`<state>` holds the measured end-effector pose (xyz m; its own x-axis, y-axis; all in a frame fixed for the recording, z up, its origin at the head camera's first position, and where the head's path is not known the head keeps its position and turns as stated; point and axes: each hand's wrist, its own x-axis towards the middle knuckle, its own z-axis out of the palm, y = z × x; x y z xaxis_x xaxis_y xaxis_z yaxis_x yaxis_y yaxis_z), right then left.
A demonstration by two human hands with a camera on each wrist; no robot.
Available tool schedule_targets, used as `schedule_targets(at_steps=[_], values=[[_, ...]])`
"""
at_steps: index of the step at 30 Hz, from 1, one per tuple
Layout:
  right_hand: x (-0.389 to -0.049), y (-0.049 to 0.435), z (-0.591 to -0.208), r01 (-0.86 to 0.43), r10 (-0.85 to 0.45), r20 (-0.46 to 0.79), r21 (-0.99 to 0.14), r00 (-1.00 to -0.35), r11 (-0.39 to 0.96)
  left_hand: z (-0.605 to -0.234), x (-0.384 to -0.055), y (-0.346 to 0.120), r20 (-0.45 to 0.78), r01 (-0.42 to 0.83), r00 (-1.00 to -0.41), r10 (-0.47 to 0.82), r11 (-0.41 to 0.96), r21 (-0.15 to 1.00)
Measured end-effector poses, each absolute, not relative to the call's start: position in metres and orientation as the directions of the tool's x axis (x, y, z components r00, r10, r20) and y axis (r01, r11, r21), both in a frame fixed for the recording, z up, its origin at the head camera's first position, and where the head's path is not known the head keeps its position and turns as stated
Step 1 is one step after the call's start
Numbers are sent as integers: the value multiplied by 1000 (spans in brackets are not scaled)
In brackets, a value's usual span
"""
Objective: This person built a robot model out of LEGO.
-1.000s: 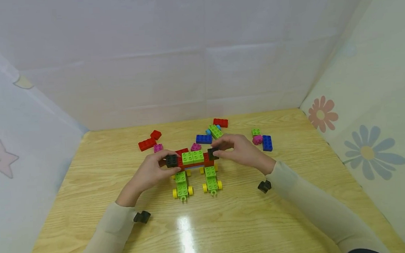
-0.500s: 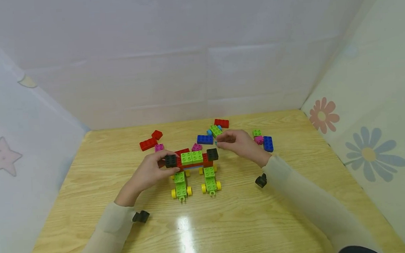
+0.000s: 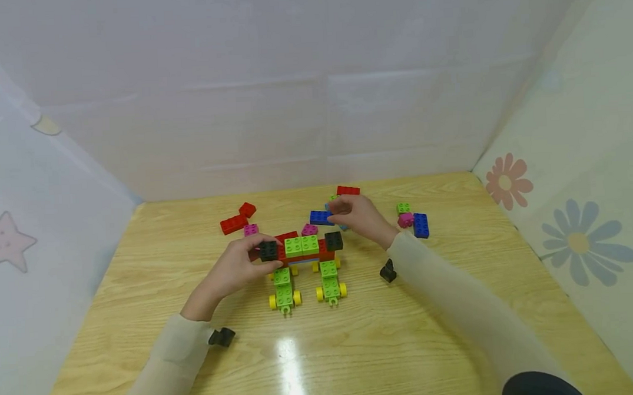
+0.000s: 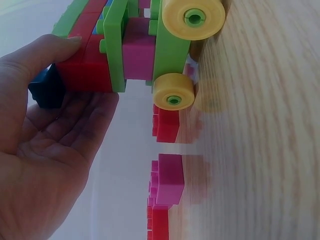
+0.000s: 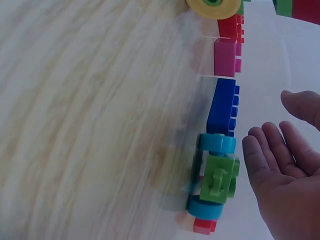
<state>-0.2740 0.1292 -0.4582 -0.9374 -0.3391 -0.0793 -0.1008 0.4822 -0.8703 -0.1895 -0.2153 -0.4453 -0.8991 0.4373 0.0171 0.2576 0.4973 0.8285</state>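
A toy block build stands on the table, with lime green bricks [image 3: 301,245] over a red layer, a black brick [image 3: 334,240] on its right end and another at its left end. Two green wheeled bases [image 3: 284,290] with yellow wheels [image 4: 194,18] carry it. My left hand [image 3: 235,270] grips the build's left end, its thumb on the red brick [image 4: 84,75] and its other fingers behind. My right hand [image 3: 361,218] holds nothing, its fingers loosely bent, above the blue brick [image 5: 222,107] and a green wheeled piece [image 5: 217,180] with turquoise wheels, which it mostly hides in the head view.
Loose red bricks [image 3: 234,224] and a pink brick [image 3: 251,230] lie behind the left hand. Another red brick [image 3: 348,190] is at the back. To the right sit a small green brick [image 3: 403,208], a pink piece [image 3: 405,219] and a blue brick [image 3: 421,225].
My right hand has let go of the black brick at the build's right end and moved back, over the blue brick and wheeled piece. My left hand keeps its grip on the build.
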Motion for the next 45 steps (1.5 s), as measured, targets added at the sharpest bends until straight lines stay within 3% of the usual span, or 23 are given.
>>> schedule_targets(at_steps=[11, 45], values=[[-284, 115, -464, -92, -307, -81, -855, -948, 510, -445, -190, -214, 17, 253, -900, 436, 489, 835], [-294, 106, -465, -181, -326, -115, -640, -938, 747, -446, -189, -214, 24, 261, -900, 434, 496, 828]])
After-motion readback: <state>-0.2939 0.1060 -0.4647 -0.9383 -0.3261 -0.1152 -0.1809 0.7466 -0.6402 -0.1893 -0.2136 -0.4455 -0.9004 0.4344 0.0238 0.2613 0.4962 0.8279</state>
